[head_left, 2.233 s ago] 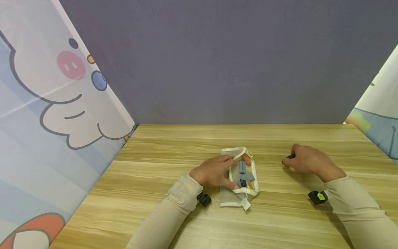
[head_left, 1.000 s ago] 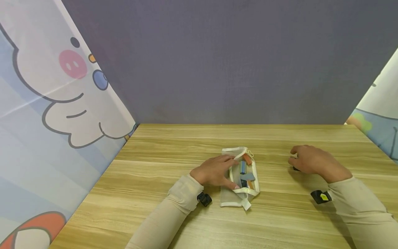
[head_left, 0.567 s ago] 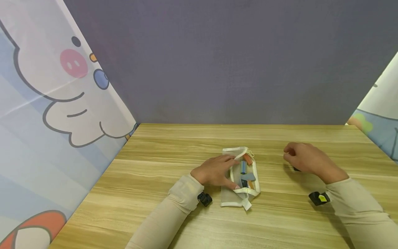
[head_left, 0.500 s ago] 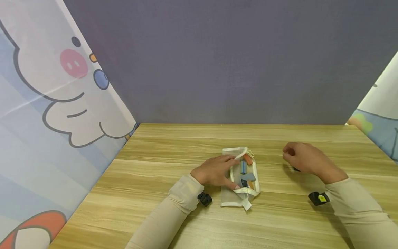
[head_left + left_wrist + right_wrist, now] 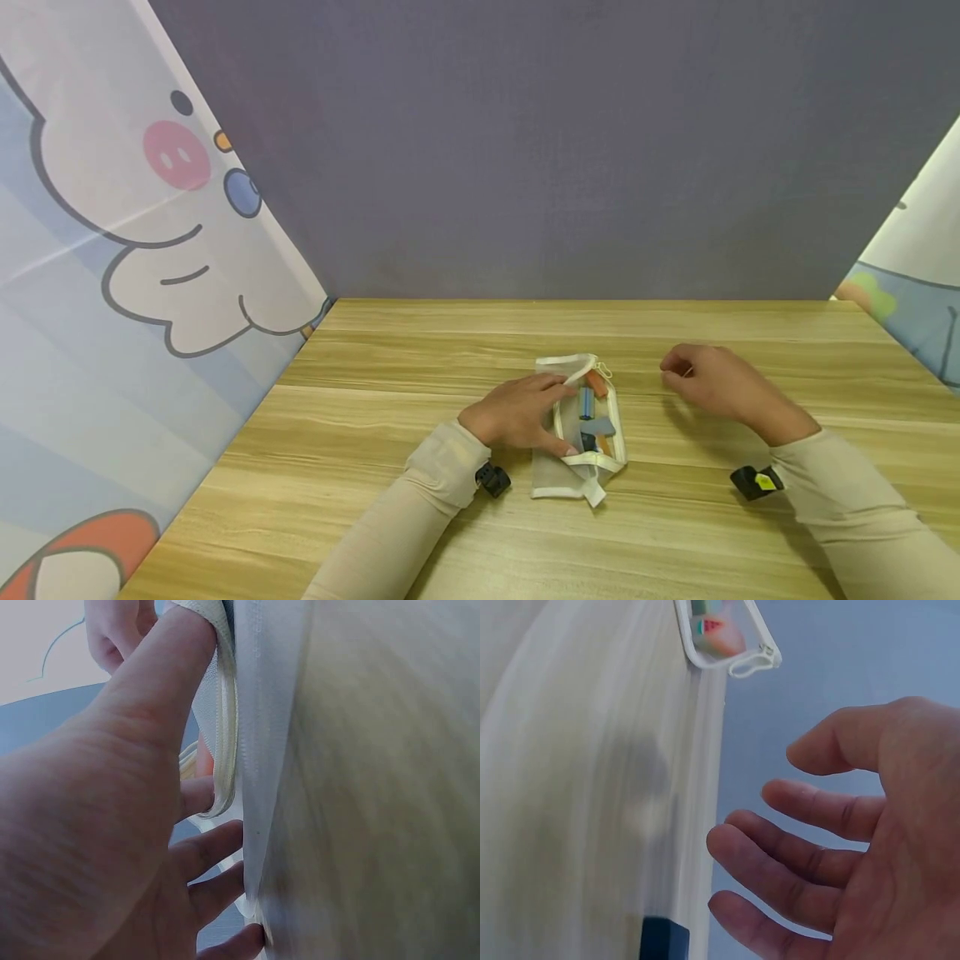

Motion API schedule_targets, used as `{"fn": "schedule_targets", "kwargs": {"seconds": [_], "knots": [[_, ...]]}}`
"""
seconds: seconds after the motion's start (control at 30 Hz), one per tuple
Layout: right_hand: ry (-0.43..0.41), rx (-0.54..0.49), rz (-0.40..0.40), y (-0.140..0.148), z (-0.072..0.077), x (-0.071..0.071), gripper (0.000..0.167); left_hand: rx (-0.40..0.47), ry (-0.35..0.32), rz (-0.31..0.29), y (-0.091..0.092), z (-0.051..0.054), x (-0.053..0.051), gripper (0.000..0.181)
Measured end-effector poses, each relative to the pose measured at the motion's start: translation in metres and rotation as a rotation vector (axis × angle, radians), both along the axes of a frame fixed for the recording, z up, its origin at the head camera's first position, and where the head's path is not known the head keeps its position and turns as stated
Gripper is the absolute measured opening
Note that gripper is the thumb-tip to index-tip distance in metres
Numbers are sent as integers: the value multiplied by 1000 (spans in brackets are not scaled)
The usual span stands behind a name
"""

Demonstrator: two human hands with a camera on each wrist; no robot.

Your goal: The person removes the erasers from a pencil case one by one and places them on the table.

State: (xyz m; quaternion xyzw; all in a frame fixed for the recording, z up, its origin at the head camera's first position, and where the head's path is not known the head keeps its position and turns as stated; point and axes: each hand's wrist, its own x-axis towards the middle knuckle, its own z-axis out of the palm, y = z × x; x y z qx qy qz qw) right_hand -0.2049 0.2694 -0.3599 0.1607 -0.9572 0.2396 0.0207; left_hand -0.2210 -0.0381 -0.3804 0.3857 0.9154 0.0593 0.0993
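A white mesh zip pouch (image 5: 543, 481) lies on the wooden table, its mouth spread wide. Inside are an orange block (image 5: 596, 383), a blue striped block (image 5: 586, 403), a grey flat piece (image 5: 597, 426) and a dark piece (image 5: 588, 442). My left hand (image 5: 517, 412) holds the pouch's near-left side; in the left wrist view a finger hooks behind the zipper edge (image 5: 226, 742). My right hand (image 5: 723, 385) hovers right of the pouch, fingers loosely bent, nothing between them. The right wrist view shows a dark block (image 5: 664, 939) on the table below it; the head view hides it.
A grey panel (image 5: 525, 150) stands along the table's (image 5: 390, 350) back edge. Cartoon-printed cloths hang at the left (image 5: 90, 292) and right. Black straps with small devices sit at both wrists.
The small black thing in my right fingers 2.2 s ago has left them and lay under the hand afterwards. My right hand has since moved left toward the pouch. My left hand stays put.
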Motion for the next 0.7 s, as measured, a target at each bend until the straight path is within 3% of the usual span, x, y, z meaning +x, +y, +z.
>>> {"fn": "schedule_targets", "kwargs": {"seconds": [0.3,0.7], "knots": [[58,-73,65,-18,-6,1,19,12,0,7,-1,0,0,91],[-13,-178,120,-35,-11,5,20,18,-1,10,-2,-1,-1,91]]}}
